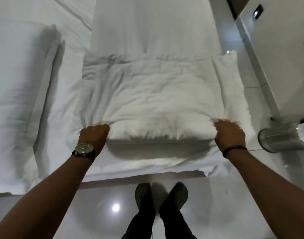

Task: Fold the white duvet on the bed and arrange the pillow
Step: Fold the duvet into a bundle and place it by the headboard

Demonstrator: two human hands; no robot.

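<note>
duvet [147,100] folded at bed edge | left hand [93,135], right hand [229,134] fingers gripping its near corners

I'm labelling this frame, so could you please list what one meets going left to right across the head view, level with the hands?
Pillow → left hand → folded white duvet → right hand → shiny metal bin.
</note>
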